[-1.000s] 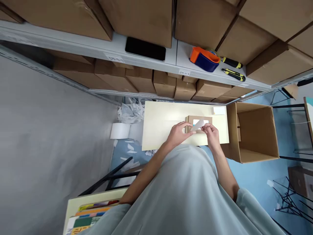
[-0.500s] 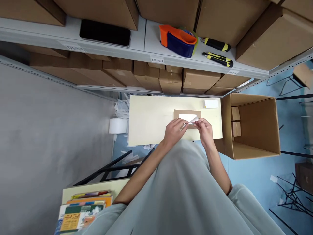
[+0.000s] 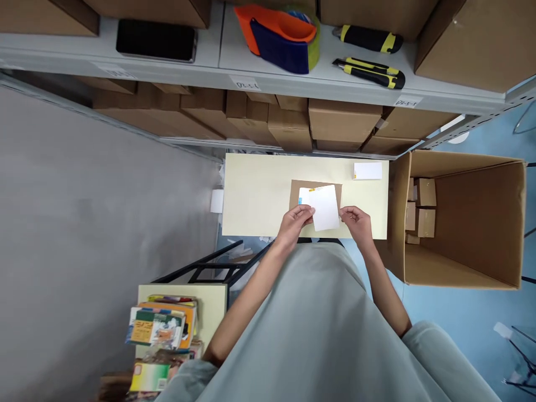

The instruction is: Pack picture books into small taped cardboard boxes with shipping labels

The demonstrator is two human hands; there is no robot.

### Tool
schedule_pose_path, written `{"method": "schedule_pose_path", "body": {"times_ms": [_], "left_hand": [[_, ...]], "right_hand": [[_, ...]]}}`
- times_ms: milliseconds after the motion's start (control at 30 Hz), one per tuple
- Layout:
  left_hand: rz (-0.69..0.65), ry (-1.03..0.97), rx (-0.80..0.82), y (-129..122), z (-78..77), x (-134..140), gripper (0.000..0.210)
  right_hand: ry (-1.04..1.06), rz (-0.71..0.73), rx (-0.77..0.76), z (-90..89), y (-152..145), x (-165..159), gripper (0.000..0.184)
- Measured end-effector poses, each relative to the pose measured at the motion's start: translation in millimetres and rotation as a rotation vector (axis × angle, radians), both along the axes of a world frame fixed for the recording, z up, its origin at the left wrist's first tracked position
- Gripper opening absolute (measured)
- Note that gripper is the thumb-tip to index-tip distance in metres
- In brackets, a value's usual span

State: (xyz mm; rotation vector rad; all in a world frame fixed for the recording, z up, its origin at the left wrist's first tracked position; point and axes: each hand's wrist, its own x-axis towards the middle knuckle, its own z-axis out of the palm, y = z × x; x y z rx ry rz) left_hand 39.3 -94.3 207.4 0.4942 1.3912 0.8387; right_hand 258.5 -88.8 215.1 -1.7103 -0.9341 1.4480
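A small blank white label [image 3: 325, 207] is held up over a flat brown cardboard box [image 3: 295, 192]. My left hand [image 3: 295, 224] pinches its left edge between thumb and fingers. At its right edge, the fingertips of my right hand [image 3: 357, 223] are closed and appear to grip the side. Behind the label, part of another white piece [image 3: 304, 196] with blue and yellow marks shows on the box; the rest of it is covered. The box lies on a cream table [image 3: 255, 195], near the edge closest to me.
A small white stack [image 3: 367, 171] lies at the table's back right. To the right stands an open carton [image 3: 477, 223] with several small boxes. Above, a shelf [image 3: 209, 67] bears a phone [image 3: 156, 40], a tape dispenser [image 3: 285, 42] and two cutters [image 3: 371, 72]. Books [image 3: 161, 329] lie lower left.
The label, bent and seen nearly edge-on before, now faces up flat between my hands. The view has shifted, showing more of the carton's small boxes and more books.
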Motion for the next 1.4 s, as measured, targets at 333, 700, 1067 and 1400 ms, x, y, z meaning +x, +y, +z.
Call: {"method": "schedule_pose_path", "body": {"times_ms": [333,700,1067,1400], "left_hand": [[0.090,-0.056,-0.031,-24.4,-17.3,4.0,0.048],[0.129,-0.159,-0.079,-49.1,-40.5,12.7,0.049],[0.239,-0.157,-0.080,-61.9,-53.5,29.7,0.038],[0.205,0.079,0.069,-55.6,-53.5,28.7,0.039]], "right_hand": [[0.085,0.125,-0.036,-15.5,6.6,4.7,0.024],[-0.145,0.351,0.111,-8.1,-0.3,-3.0,0.021],[-0.368,0.817,0.416,10.8,-21.7,-12.0,0.012],[-0.311,0.757,0.442,17.6,-4.9,-3.4,0.011]]}}
